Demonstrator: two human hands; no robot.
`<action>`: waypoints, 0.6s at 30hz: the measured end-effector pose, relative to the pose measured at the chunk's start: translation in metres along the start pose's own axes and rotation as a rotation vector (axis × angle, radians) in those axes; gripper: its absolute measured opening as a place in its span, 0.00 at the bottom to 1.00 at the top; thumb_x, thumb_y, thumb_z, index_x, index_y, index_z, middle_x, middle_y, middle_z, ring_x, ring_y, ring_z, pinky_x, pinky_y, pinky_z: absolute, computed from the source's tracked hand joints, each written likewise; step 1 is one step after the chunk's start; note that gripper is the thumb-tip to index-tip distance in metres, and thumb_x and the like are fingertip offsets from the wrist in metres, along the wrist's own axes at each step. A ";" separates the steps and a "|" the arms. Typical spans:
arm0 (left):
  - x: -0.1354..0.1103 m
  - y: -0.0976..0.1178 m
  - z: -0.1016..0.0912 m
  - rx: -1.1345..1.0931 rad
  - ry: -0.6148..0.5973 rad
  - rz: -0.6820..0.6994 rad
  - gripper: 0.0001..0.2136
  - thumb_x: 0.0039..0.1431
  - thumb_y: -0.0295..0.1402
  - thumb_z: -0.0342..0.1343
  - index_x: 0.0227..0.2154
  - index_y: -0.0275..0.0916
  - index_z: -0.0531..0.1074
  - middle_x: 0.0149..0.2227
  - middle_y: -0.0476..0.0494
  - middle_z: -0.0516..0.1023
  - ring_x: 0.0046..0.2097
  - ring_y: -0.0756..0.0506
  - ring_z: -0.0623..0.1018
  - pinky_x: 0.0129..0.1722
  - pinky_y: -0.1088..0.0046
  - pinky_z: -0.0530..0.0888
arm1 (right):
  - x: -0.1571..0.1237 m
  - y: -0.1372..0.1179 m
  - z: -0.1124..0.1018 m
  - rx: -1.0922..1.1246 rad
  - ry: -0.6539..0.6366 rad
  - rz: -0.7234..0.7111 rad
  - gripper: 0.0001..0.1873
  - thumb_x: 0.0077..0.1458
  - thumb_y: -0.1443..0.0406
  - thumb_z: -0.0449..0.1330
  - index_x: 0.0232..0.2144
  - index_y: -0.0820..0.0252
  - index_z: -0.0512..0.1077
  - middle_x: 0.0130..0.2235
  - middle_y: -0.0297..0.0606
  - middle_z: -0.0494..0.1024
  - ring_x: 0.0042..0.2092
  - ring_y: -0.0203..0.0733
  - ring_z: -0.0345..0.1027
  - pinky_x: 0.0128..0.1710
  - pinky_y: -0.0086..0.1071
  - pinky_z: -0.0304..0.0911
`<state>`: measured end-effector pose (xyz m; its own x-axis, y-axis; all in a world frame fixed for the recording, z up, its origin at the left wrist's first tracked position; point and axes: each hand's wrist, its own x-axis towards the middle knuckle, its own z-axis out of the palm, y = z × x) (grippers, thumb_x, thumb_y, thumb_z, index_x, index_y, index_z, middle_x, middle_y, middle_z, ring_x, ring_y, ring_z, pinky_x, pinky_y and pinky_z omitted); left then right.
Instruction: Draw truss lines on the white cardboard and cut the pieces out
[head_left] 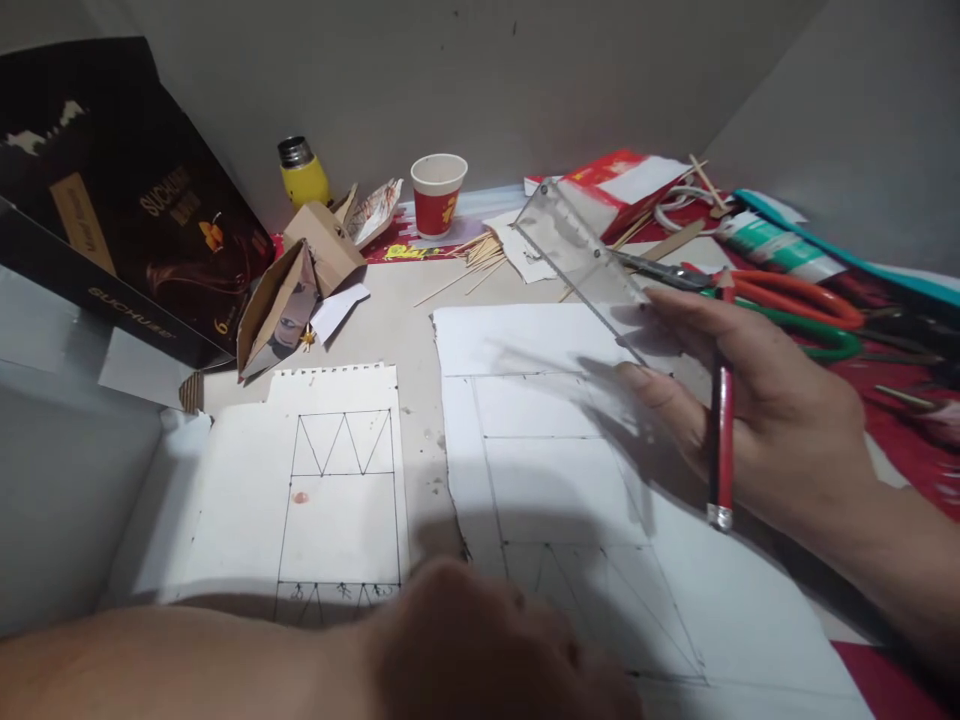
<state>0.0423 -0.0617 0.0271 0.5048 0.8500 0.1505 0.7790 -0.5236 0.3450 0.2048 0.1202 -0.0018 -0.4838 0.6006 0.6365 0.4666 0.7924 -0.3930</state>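
My right hand (780,400) pinches a clear plastic ruler (574,250) between thumb and fingertips, tilted above the paper. A red and black pencil (721,430) is also tucked between its fingers, eraser end down. Across the bottom, my left hand (480,650) is blurred and dark over the lower part of the right sheet, and its fingers cannot be made out. On that white sheet (540,475) are pencil lines forming a slanted frame with zigzags. The notebook sheet (240,500) to the left bears a similar drawing in darker lines, its lower part hidden by my left arm.
At the left stands a dark box (127,200) beside cut cardboard (277,310). Behind are a yellow bottle (307,180), a red paper cup (437,200) and thin wooden sticks (480,255). Scissors with orange (802,290) and green handles lie at the right among clutter.
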 end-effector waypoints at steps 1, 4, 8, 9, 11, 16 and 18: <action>0.002 -0.009 -0.013 -0.020 -0.019 -0.152 0.04 0.51 0.32 0.60 0.23 0.43 0.71 0.17 0.49 0.73 0.17 0.48 0.69 0.12 0.71 0.50 | 0.000 0.000 0.000 -0.002 0.007 0.006 0.28 0.61 0.56 0.63 0.62 0.49 0.67 0.52 0.45 0.79 0.47 0.49 0.78 0.48 0.41 0.74; 0.008 -0.051 -0.057 -0.043 -0.039 -0.443 0.09 0.63 0.35 0.51 0.30 0.43 0.74 0.29 0.46 0.80 0.29 0.46 0.76 0.27 0.69 0.69 | 0.000 0.002 -0.001 0.037 0.034 0.024 0.28 0.60 0.57 0.63 0.61 0.51 0.68 0.53 0.46 0.78 0.50 0.50 0.76 0.52 0.43 0.72; 0.001 -0.114 -0.097 0.078 -0.091 -0.799 0.15 0.59 0.41 0.54 0.44 0.39 0.75 0.44 0.38 0.81 0.41 0.39 0.79 0.38 0.64 0.71 | -0.001 0.007 -0.002 0.183 0.044 0.064 0.31 0.57 0.55 0.65 0.62 0.53 0.67 0.54 0.48 0.77 0.51 0.54 0.75 0.53 0.52 0.70; -0.004 -0.124 -0.102 0.091 -0.116 -0.826 0.18 0.56 0.42 0.57 0.47 0.39 0.74 0.47 0.37 0.80 0.44 0.37 0.78 0.41 0.62 0.71 | -0.001 0.007 -0.002 0.201 0.054 0.067 0.32 0.57 0.55 0.65 0.62 0.53 0.67 0.54 0.49 0.77 0.51 0.55 0.75 0.52 0.53 0.70; -0.015 -0.139 -0.106 0.104 -0.183 -0.867 0.24 0.52 0.44 0.61 0.51 0.38 0.73 0.49 0.35 0.79 0.48 0.34 0.78 0.44 0.62 0.71 | 0.000 0.006 -0.004 0.214 0.078 0.069 0.32 0.56 0.56 0.65 0.61 0.54 0.68 0.54 0.48 0.77 0.51 0.55 0.75 0.52 0.53 0.70; -0.033 -0.153 -0.106 0.148 -0.269 -0.886 0.27 0.57 0.43 0.63 0.57 0.37 0.69 0.56 0.35 0.74 0.53 0.35 0.76 0.50 0.56 0.73 | 0.005 -0.003 -0.008 0.212 0.092 0.041 0.28 0.57 0.62 0.65 0.59 0.58 0.70 0.53 0.47 0.78 0.50 0.49 0.76 0.53 0.41 0.71; -0.034 -0.154 -0.106 0.170 -0.286 -0.887 0.21 0.63 0.41 0.60 0.56 0.39 0.69 0.56 0.37 0.73 0.52 0.38 0.76 0.50 0.53 0.74 | 0.007 -0.005 -0.009 0.210 0.117 0.011 0.27 0.56 0.63 0.65 0.58 0.58 0.71 0.52 0.46 0.79 0.50 0.47 0.76 0.52 0.39 0.72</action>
<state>-0.1347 -0.0039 0.0667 -0.2426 0.9075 -0.3429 0.9547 0.2861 0.0818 0.2059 0.1196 0.0103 -0.3850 0.6026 0.6990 0.3009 0.7980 -0.5222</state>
